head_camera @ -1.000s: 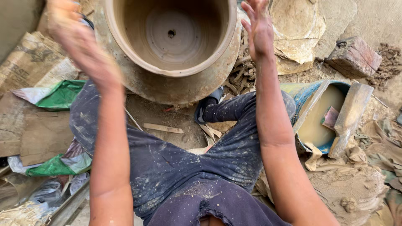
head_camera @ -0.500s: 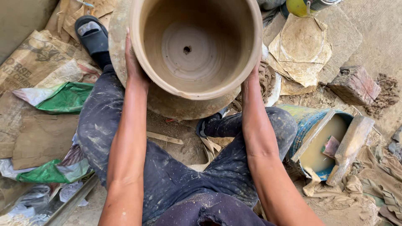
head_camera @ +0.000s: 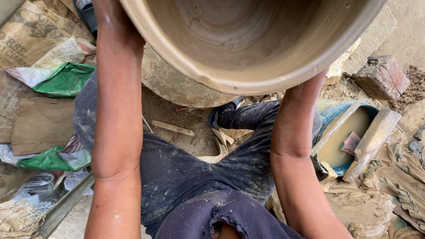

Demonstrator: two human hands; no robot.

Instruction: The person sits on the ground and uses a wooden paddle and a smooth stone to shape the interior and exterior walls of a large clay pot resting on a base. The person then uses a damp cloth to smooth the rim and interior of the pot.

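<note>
While the large round pot of wet grey-brown clay [head_camera: 248,40] is held up close under the head camera at twelve o'clock, its open mouth is turned toward the lens and ring marks can be seen spiralling down its smooth inner wall. The pot is braced between two bare arms. The left hand [head_camera: 114,31] is laid against the outer wall at ten o'clock, and the right forearm [head_camera: 295,119] rises to the underside at two o'clock, where the right hand is covered by the rim. The fingers of both hands are hidden behind the clay, so it cannot be told whether they are spread or pressed together.

The shaping looks complete, judged from the even wall and the thick rolled rim. The pot is seen clear of the round clay-crusted disc [head_camera: 177,90] below it at the centre of the frame. The surface is dull and damp-looking, so drying appears to be left undone.

Dark blue trousers spattered with pale slip [head_camera: 186,177] are seen at six o'clock, torn at one knee. At three o'clock a blue tub of beige slurry [head_camera: 331,113] is crossed by a mud-coated wooden board [head_camera: 374,139], with a rough reddish brick [head_camera: 383,77] beyond it. Crumpled green plastic sheeting [head_camera: 66,79] and brown paper sacking [head_camera: 26,40] are spread at nine o'clock. A thin sliver of wood [head_camera: 172,128] lies on the packed earth between the legs.
</note>
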